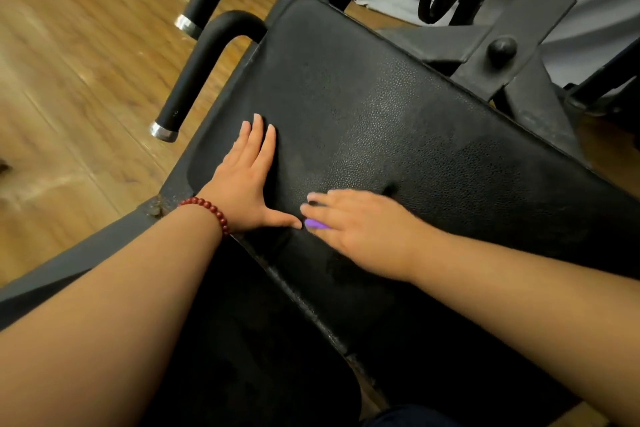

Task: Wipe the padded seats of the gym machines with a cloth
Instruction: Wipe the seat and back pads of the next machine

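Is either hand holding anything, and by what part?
Left hand lies flat, empty. Right hand covers something purple, only a tip showing; the grip cannot be told.

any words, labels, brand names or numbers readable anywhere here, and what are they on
None: no text can be read in this view.
The black padded seat shows only its grained surface.
The machine frame and the curved handle carry no visible label.
The purple cloth is mostly hidden under the right hand; no print shows on it.
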`<state>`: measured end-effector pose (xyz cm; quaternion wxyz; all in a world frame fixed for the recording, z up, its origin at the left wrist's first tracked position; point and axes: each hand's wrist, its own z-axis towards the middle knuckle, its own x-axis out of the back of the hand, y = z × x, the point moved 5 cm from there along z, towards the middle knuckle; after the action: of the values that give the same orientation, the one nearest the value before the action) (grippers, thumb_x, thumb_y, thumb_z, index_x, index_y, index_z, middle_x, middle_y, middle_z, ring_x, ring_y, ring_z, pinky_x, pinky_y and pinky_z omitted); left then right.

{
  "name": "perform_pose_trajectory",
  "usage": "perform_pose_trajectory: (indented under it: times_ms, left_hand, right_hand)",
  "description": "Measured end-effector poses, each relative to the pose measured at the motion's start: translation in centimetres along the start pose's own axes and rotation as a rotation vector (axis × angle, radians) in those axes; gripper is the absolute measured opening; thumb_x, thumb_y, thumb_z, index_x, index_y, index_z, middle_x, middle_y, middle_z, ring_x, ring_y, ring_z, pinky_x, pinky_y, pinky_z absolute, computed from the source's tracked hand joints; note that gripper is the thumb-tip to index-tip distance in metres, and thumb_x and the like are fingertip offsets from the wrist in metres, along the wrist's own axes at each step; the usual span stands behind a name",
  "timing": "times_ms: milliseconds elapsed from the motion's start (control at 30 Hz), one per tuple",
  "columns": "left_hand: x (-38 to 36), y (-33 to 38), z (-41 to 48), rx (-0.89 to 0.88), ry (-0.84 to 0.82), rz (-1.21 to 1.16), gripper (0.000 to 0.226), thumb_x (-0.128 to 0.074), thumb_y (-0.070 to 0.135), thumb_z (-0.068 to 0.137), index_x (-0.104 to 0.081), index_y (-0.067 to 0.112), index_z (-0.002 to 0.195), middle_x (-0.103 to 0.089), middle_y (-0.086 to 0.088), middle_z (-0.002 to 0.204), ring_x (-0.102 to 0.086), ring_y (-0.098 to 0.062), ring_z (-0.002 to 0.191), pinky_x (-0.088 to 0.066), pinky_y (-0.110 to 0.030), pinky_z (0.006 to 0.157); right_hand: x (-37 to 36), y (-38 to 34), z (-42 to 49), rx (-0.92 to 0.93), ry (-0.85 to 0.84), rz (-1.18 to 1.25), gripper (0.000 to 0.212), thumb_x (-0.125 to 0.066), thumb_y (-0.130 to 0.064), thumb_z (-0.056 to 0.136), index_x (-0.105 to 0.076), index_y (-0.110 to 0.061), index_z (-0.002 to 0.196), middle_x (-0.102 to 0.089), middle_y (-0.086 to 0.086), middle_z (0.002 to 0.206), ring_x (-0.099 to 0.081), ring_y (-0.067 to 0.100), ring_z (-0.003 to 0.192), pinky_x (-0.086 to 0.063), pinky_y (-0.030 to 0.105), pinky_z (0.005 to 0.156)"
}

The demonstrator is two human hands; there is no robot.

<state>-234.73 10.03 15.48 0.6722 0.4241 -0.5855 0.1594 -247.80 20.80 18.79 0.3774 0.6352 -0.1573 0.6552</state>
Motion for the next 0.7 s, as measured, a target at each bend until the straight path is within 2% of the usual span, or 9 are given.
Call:
perform_pose_trajectory:
  times_ms: [100,167,233,300,400,500,567,600,700]
  left_hand:
    - [0.2,-0.2,-0.1,-0.004,0.013,-0.027,0.144,-0.056,0.085,0.048,0.027,0.019,0.146,0.041,0.004,0.145,0.034,-0.014,0.137,0.006,-0.036,0.114]
    - [0.3,-0.4,-0.1,0.023,0.027,-0.048,0.146,-0.054,0.085,0.047,0.026,0.016,0.146,0.041,0.004,0.145,0.033,-0.013,0.137,0.007,-0.035,0.115]
    - [0.6,-0.9,0.0,0.099,0.054,-0.065,0.148,-0.052,0.085,0.045,0.025,0.011,0.147,0.039,-0.002,0.149,0.031,-0.017,0.14,0.01,-0.036,0.116]
    - [0.8,-1.4,0.1,0.166,0.065,-0.085,0.15,-0.053,0.084,0.044,0.024,0.009,0.148,0.034,-0.008,0.154,0.028,-0.022,0.143,0.01,-0.04,0.118]
    - [0.4,-1.5,0.1,0.176,0.04,-0.117,0.148,-0.053,0.083,0.044,0.022,0.009,0.149,0.033,-0.008,0.155,0.027,-0.022,0.143,0.006,-0.041,0.12]
    - [0.3,-1.5,0.1,0.17,0.046,-0.124,0.149,-0.052,0.084,0.043,0.022,0.01,0.149,0.032,-0.007,0.155,0.027,-0.021,0.143,0.006,-0.04,0.119]
    - [0.2,-1.6,0.2,0.17,0.05,-0.133,0.15,-0.052,0.085,0.042,0.022,0.01,0.149,0.032,-0.007,0.155,0.027,-0.02,0.143,0.006,-0.041,0.119]
    - [0.2,-1.7,0.2,0.168,0.055,-0.139,0.151,-0.053,0.085,0.042,0.022,0.01,0.149,0.032,-0.007,0.155,0.027,-0.019,0.143,0.006,-0.04,0.119]
    - [0.2,-1.9,0.2,0.203,0.067,-0.205,0.156,-0.053,0.086,0.036,0.023,0.008,0.148,0.034,-0.006,0.154,0.029,-0.018,0.142,0.005,-0.04,0.119]
  right_hand:
    - [1.7,4.5,2.5,-0.128,0.087,-0.124,0.04,-0.037,-0.013,0.088,-0.075,-0.004,0.1,-0.069,0.014,0.114,-0.066,0.034,0.106,-0.053,0.041,0.088]
    - [2.0,5.8,3.8,-0.214,0.07,-0.146,0.041,-0.037,-0.014,0.087,-0.076,-0.005,0.098,-0.07,0.013,0.112,-0.067,0.034,0.104,-0.055,0.04,0.084]
    - [1.3,4.8,4.0,-0.133,0.061,-0.116,0.042,-0.036,-0.014,0.088,-0.076,-0.004,0.096,-0.071,0.014,0.111,-0.067,0.034,0.102,-0.055,0.041,0.083]
    - [1.1,2.9,3.6,0.054,0.032,-0.021,0.043,-0.035,-0.015,0.088,-0.076,-0.004,0.093,-0.072,0.013,0.108,-0.069,0.033,0.1,-0.056,0.041,0.08]
    - [1.4,3.2,4.0,0.264,-0.057,-0.025,0.044,-0.035,-0.018,0.083,-0.078,-0.01,0.092,-0.073,0.009,0.105,-0.07,0.03,0.096,-0.058,0.038,0.074]
    - [1.4,6.6,7.0,0.22,-0.041,-0.123,0.038,-0.041,-0.016,0.085,-0.077,-0.006,0.088,-0.073,0.014,0.103,-0.07,0.035,0.092,-0.059,0.042,0.067]
    - [1.5,8.0,9.1,0.062,-0.062,-0.151,0.021,-0.059,-0.008,0.083,-0.075,-0.001,0.095,-0.07,0.019,0.109,-0.068,0.039,0.098,-0.058,0.047,0.072]
    - [1.2,7.8,9.9,0.022,-0.085,-0.137,0.022,-0.063,-0.003,0.083,-0.073,0.0,0.103,-0.067,0.02,0.118,-0.065,0.039,0.107,-0.056,0.048,0.08]
    - [-0.9,4.9,9.7,0.096,-0.327,-0.154,0.04,-0.038,-0.013,0.1,-0.05,-0.005,0.138,-0.037,0.014,0.152,-0.032,0.031,0.142,-0.032,0.043,0.112]
